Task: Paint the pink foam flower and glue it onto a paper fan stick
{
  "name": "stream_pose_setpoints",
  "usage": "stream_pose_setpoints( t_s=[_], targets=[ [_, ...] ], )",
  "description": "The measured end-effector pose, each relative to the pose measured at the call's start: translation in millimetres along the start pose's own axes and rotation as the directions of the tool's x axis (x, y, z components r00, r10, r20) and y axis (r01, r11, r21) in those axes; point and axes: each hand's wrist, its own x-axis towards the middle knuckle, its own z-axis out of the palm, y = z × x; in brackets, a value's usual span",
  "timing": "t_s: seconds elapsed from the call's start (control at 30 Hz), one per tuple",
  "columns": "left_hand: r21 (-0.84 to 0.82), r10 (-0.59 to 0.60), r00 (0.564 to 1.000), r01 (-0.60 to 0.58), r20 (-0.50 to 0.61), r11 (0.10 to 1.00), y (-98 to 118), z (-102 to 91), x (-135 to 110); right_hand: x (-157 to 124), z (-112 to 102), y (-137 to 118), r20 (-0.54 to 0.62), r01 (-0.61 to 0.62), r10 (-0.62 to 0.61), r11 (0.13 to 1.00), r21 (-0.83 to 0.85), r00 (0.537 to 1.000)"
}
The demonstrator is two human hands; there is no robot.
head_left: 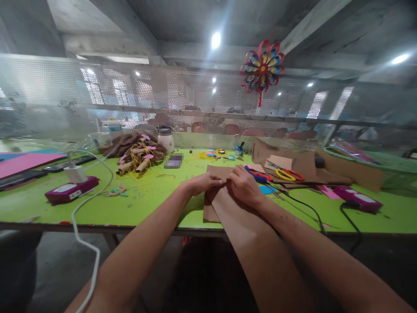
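A long strip of brown cardboard (250, 248) runs from the table's front edge down towards me. My left hand (206, 182) pinches its far end, fingertips closed on the edge. Right beside it, my right hand (243, 184) presses and grips the same end with curled fingers. Beneath the hands lies another brown cardboard piece (211, 213), partly covered by the strip. Just right of my right hand is a blue tool (256, 174), its kind partly hidden by the hand. Scissors with yellow and red handles (286, 174) rest on stacked cardboard (325, 176).
Purple power strips (72, 191) sit at left and right (358, 199), with cables over the front edge. Paper rolls with yellow strands (140, 158), a jar (166, 138) and a small blue bottle (239, 150) stand further back. A green basket (391, 169) is far right.
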Motion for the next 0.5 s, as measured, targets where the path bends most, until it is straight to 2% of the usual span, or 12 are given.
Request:
stream_pose_setpoints(
  t_s=[0.07,0.13,0.2,0.27,0.3,0.37,0.5],
  targets=[
    [0.015,-0.009,1.000,0.009,0.005,1.000,-0.9,-1.5,0.9,0.6,0.8,1.8,-0.017,-0.029,0.031,0.992,0.125,0.999],
    [0.042,-0.006,1.000,0.006,0.010,0.999,-2.2,-3.7,2.0,1.8,2.6,7.2,-0.030,-0.111,0.126,0.947,0.301,0.992],
    [0.081,0.006,1.000,-0.007,0.010,0.997,-3.4,-5.5,2.8,3.4,4.6,15.1,0.025,-0.245,0.268,0.834,0.495,0.963],
    [0.114,0.021,1.000,-0.022,0.015,0.993,-4.1,-6.3,3.2,4.5,5.9,22.5,0.172,-0.396,0.377,0.666,0.632,0.910],
    [0.123,0.027,0.999,-0.030,0.025,0.992,-4.3,-6.3,3.2,4.6,6.1,25.0,0.252,-0.459,0.400,0.592,0.662,0.881],
    [0.134,0.048,0.998,-0.054,0.052,0.989,-4.3,-5.9,3.2,3.8,5.6,26.6,0.381,-0.554,0.410,0.499,0.666,0.829],
    [0.170,0.117,0.990,-0.129,0.083,0.977,-4.0,-4.6,3.3,0.8,5.4,22.6,0.513,-0.636,0.384,0.357,0.685,0.768]
  ],
)
